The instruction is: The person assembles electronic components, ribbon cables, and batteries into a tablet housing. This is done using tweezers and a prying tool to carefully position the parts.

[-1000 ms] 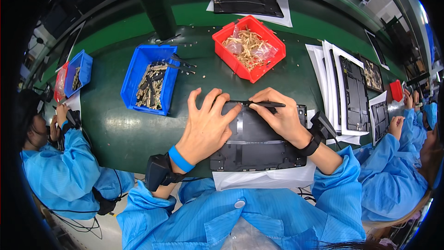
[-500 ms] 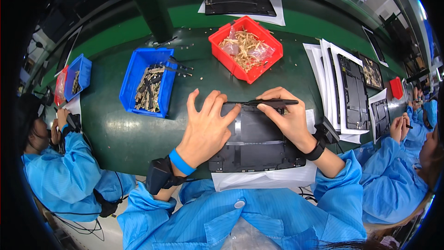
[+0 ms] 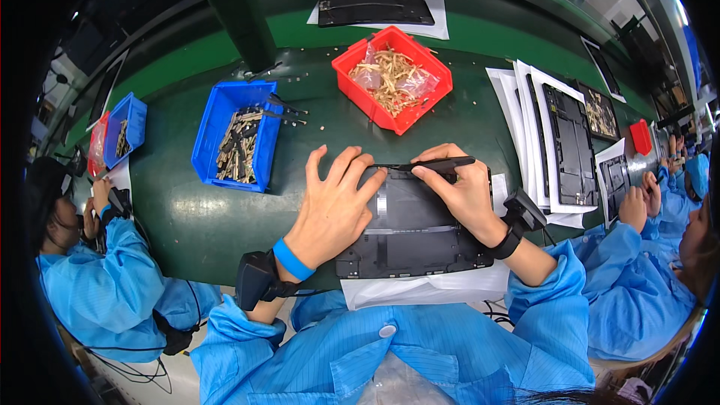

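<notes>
A black laptop-type casing panel (image 3: 420, 251) lies in front of me with its inner side up, on white sheet material (image 3: 427, 289). My right hand (image 3: 459, 191) pinches slim black tweezers (image 3: 450, 165) between thumb and fingers. Their narrow tip points left, along the panel's far edge. My left hand (image 3: 330, 206) has its fingers spread, and the index fingertip presses the far edge beside the tweezer tip. Whatever lies under that fingertip is too small to make out.
A blue bin (image 3: 201, 146) of small strips stands left; black pieces hang over its rim. Beyond my hands sits a red bin (image 3: 341, 79) of tan scraps. Panels with white sheets (image 3: 517, 127) are stacked right. Another panel (image 3: 375, 6) lies at the back. Co-workers sit on both sides.
My hands stay at the panel's far edge with almost no movement. The whole view has shifted slightly. At right, a co-worker's hands have changed position.
</notes>
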### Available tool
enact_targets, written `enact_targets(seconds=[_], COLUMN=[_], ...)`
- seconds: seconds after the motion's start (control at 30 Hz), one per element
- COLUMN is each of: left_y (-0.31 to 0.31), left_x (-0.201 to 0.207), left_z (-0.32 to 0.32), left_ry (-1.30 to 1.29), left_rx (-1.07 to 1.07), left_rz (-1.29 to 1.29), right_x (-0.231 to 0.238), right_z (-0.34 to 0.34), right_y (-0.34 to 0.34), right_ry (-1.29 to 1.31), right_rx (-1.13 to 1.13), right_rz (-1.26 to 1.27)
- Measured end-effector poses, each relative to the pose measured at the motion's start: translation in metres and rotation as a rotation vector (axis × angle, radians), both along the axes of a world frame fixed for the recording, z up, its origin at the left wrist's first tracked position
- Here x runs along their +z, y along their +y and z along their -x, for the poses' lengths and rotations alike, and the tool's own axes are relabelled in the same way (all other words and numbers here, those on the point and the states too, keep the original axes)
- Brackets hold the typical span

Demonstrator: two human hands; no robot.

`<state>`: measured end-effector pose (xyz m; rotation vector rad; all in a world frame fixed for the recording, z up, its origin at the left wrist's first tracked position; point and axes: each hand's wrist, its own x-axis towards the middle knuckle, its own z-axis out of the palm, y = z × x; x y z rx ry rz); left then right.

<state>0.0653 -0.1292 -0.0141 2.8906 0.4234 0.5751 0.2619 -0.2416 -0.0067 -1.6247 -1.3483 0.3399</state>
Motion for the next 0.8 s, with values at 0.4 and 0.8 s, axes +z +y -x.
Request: enact_targets(seconds=[0.4, 0.8], left_y=[-0.002, -0.011], left_x=[0.002, -0.003], left_z=[-0.001, -0.009], left_ry=[0.001, -0.033], left_rx=[0.008, 0.083], left_rz=[-0.012, -0.002], right_x=[-0.004, -0.011], right_z=[0.0, -0.002], right_y=[0.001, 0.003], right_ry=[-0.023, -0.109], right_rx=[0.029, 0.08], right_rz=[-0.052, -0.155])
